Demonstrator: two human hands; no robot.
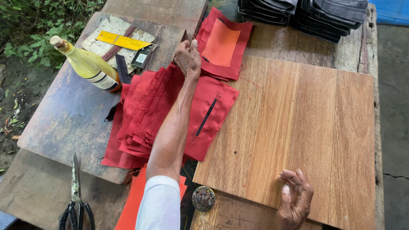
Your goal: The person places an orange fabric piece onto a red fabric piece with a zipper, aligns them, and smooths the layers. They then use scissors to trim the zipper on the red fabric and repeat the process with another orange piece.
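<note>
The left hand (188, 57) reaches to twelve o'clock, fingers closed on the edge of the upper red fabric stack (223, 44); the right hand (295, 199) rests loosely curled, holding nothing, on the wooden board (306, 127) at five o'clock; scissors (76, 200) lie at eight o'clock on the bench (68, 119).

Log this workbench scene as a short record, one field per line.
left hand: stretched forward, resting at the edge of the far red fabric stack
right hand: fingers curled, on the wooden board, holding nothing
near stack: red fabric pieces under the forearm
bottle: yellow liquid, lying tilted
scissors: black handles, lower left
</note>
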